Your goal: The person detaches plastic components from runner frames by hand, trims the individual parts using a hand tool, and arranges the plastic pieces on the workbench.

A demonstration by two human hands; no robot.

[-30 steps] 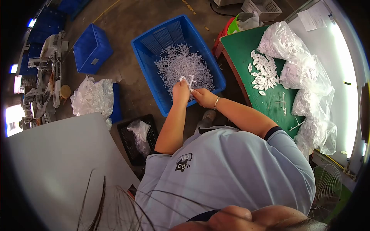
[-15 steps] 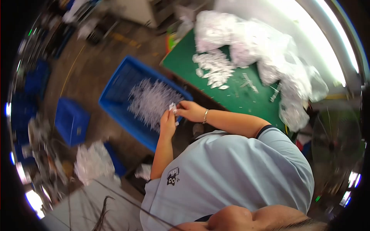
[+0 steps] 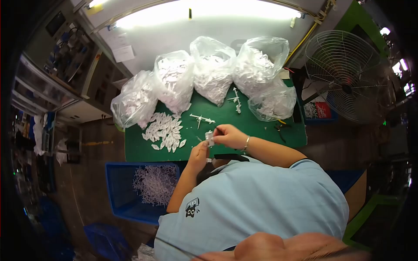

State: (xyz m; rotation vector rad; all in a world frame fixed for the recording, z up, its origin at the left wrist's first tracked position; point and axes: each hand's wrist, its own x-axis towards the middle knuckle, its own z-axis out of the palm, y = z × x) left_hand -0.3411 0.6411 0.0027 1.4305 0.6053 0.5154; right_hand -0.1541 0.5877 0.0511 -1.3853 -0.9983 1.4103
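Small white plastic parts (image 3: 209, 138) are pinched between my two hands at the front edge of the green table (image 3: 270, 135). My left hand (image 3: 199, 155) grips them from below and left, fingers closed. From the right, my right hand (image 3: 229, 136) closes its fingertips on the same parts. Their exact shape is partly hidden by my fingers. Left of my hands lies a pile of white diamond-shaped pieces (image 3: 163, 130). Just beyond my hands is a white branched plastic piece (image 3: 201, 119), and another branched piece (image 3: 236, 101) lies farther back.
Clear bags of white parts (image 3: 212, 76) line the table's back. A blue crate (image 3: 119, 191) of thin white sprues stands below left. Black-handled pliers (image 3: 280, 131) lie at the right. A caged fan (image 3: 344, 74) stands beyond the table's right end.
My view and body have turned right from the blue crate to face the green table. Both hands moved over to the table's edge, still holding white parts.
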